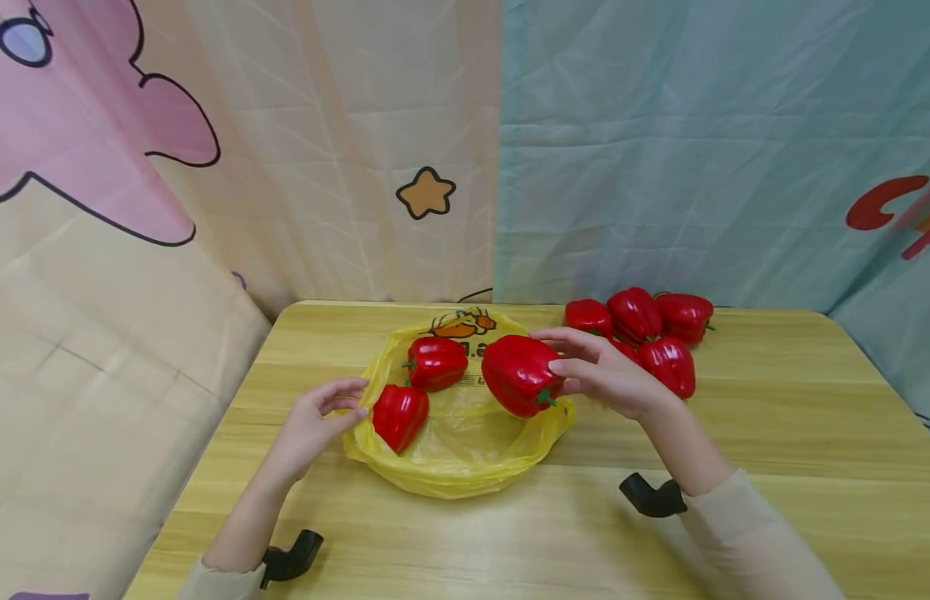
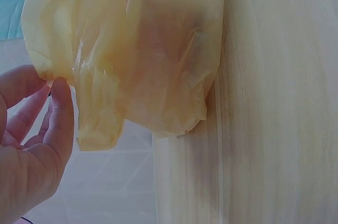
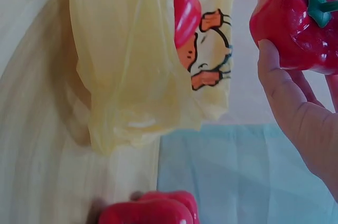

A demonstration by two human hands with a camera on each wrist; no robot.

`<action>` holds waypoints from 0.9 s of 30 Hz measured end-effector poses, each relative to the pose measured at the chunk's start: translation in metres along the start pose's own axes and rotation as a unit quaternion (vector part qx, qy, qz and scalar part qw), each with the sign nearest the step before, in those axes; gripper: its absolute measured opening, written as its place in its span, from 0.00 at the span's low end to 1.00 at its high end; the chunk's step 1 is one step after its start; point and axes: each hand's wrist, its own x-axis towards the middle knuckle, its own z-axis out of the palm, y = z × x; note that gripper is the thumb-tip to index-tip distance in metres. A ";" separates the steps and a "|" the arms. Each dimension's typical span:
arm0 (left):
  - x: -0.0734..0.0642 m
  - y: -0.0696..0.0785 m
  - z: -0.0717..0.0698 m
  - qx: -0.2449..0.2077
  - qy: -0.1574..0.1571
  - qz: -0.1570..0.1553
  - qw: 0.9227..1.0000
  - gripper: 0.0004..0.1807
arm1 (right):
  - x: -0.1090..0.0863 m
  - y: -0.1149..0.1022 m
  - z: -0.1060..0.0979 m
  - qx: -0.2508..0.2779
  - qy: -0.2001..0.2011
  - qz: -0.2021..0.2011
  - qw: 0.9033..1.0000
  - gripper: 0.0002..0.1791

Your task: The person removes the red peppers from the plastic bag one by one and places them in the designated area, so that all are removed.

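Observation:
A yellow plastic bag (image 1: pixel 465 475) lies on the table with its mouth spread wide and a printed cartoon at its far side. Inside it, toward the left, are two red bell peppers, a nearer one (image 1: pixel 400 417) and a farther one (image 1: pixel 437 363). At the bag's left rim my left hand (image 1: pixel 318 421) pinches the film between thumb and fingers, as the left wrist view shows. Over the bag's right part, my right hand (image 1: pixel 603 371) grips another red bell pepper (image 1: pixel 521 375) by its side, its green stem facing me.
Several more red bell peppers (image 1: pixel 667 364) are heaped at the back right of the wooden table (image 1: pixel 780 425). A printed curtain (image 1: pixel 622 150) hangs right behind the table's back edge. Black wrist mounts (image 1: pixel 655 496) stick out from both forearms.

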 end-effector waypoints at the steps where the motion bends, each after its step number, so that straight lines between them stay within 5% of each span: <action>1: 0.000 0.000 0.000 0.000 0.000 0.000 1.000 0.22 | -0.002 -0.001 -0.002 -0.002 0.006 -0.001 1.000 0.25; 27: -0.001 -0.002 0.000 0.005 0.010 0.007 1.000 0.22 | -0.048 -0.015 -0.053 -0.029 0.079 -0.054 0.995 0.21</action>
